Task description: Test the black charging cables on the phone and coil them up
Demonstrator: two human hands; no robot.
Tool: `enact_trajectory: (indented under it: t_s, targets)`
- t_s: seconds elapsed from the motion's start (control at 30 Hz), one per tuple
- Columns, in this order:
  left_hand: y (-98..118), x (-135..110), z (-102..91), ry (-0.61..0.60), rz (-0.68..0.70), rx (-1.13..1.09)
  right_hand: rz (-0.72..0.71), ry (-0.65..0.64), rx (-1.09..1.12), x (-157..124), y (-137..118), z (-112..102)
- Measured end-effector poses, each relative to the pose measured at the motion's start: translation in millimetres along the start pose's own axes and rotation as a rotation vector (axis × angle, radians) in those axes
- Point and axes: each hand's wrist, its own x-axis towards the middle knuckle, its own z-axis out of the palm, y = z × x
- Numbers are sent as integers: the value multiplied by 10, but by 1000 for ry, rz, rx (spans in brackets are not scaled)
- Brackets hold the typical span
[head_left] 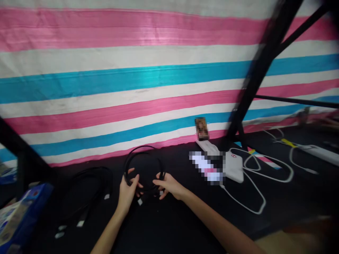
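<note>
Between my hands is a black cable [144,147] wound into a round coil, held above the dark table. My left hand [130,186] grips the coil's left side, thumb over the cable. On the right side, my right hand [166,184] pinches the loop between thumb and fingers. Light-coloured plug ends hang at the bottom of the coil, one of them a connector [140,201] between the hands. To the left, another black cable [92,171] lies loosely coiled, with pale connectors [80,223] near it.
A blue package [39,197] lies at the left edge. To the right are a blurred-out lit screen [205,167], a white power bank [233,165] with white cables, and a white power strip [321,151]. Black frame posts [254,77] rise before a striped sheet [132,81].
</note>
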Motion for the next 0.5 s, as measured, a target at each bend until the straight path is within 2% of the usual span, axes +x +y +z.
enact_trajectory:
  t_s: [0.23,0.33,0.5]
  targets:
    - [-20,22,-8,77,-59,-37,4,-5,24,-35,-52,-23]
    - [-26,49,-43,22,-63,22,-25,-12,-3,-43,-66,-25]
    - [-33,77,-87,-102,-129,88,-93,127,65,-3,-63,-55]
